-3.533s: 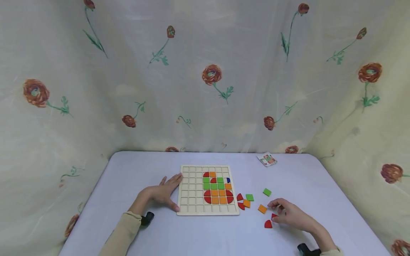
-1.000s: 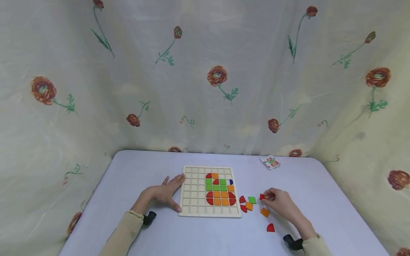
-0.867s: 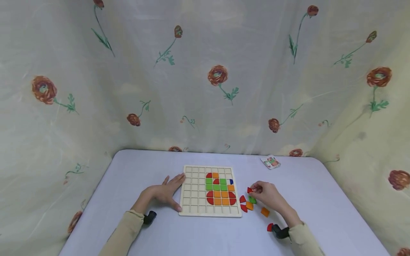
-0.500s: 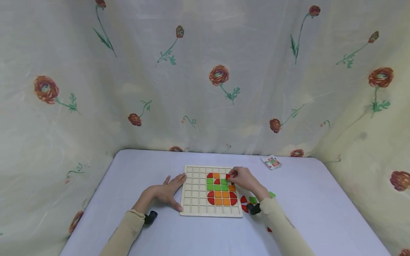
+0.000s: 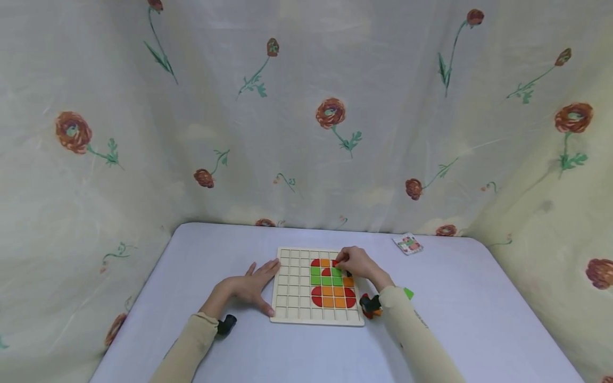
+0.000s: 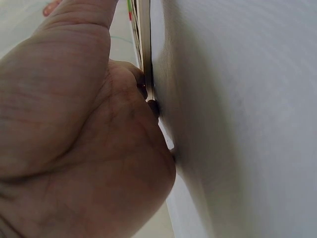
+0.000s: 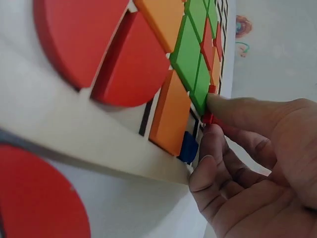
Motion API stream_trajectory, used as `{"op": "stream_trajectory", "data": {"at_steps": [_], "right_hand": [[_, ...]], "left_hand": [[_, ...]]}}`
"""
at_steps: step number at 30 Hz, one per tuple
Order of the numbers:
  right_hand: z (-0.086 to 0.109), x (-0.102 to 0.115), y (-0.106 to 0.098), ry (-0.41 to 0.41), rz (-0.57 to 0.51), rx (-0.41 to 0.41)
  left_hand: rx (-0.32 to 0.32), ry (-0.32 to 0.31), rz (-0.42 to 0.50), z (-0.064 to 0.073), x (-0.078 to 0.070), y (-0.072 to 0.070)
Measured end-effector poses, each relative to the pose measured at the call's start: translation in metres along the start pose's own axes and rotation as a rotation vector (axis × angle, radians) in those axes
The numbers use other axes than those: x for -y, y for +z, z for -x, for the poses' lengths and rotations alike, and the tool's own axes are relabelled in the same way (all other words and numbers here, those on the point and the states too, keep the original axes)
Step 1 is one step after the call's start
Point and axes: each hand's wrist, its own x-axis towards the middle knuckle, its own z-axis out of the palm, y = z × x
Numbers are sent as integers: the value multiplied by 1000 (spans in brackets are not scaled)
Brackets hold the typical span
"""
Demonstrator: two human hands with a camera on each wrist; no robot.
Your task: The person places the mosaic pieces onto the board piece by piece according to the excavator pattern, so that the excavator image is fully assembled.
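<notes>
A pale gridded puzzle board (image 5: 291, 300) lies flat with green, orange and red tiles set in its right half. The left hand (image 5: 246, 289) spreads its fingers along the board's left edge, thumb at the near corner. In the left wrist view, its palm (image 6: 99, 148) stands beside the table surface. Over the board's upper right, the right hand (image 5: 360, 263) pinches a red tile (image 5: 334, 263) between thumb and fingers. The right wrist view shows this red tile mostly covered by the fingertips, touching a green tile (image 7: 199, 88). A small blue piece (image 7: 188, 148) sits near an orange tile (image 7: 170, 115).
A printed pattern card (image 5: 408, 244) lies at the table's back right. Loose pieces, including a green tile (image 5: 408, 293) and an orange tile (image 5: 378, 313), lie right of the board, partly hidden by the right forearm. A flowered curtain (image 5: 306, 159) surrounds the table.
The right hand picked up a red tile from the table at right, carried it left and up to the board, and lowered it at the top row. The left hand stayed at the board's edge.
</notes>
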Motion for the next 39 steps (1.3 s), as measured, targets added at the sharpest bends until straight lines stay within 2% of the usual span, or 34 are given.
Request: {"op": "stream_trajectory", "data": {"at_steps": [5,13,19,23,28,39], "right_hand": [[-1,0,2,3,-10,-15],[-2,4,9,24,-28,-91],[9,4,1,6,-16,-154],[24,-2,-8,9,-1,-180],[52,-15,-16,45,-22,-172],[108,-52,-24,81,-28,-87]], "left_hand": [[1,3,13,1,0,-1],[3,2,15,2,-4,-2],[10,13,33,1,-2,-1],[5,21,35,0,2,1],[8,12,30,0,2,1],[3,11,36,3,-3,-3]]}}
